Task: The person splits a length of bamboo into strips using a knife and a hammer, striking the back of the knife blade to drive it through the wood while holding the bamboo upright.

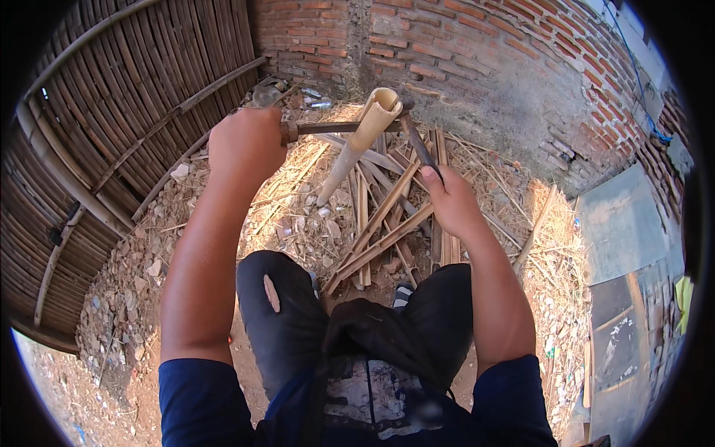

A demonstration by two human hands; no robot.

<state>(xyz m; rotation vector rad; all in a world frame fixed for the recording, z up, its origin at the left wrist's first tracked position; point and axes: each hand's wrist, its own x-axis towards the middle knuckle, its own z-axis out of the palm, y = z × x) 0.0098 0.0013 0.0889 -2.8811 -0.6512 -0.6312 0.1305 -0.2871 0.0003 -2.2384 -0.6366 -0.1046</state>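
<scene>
Around the bamboo tube [361, 141], crossed strips [389, 203] and rubble [302, 227].

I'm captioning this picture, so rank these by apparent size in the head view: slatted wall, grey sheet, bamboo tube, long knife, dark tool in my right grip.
Slatted wall
Grey sheet
Bamboo tube
Unsure: long knife versus dark tool; left grip and right grip partly cover them.
</scene>
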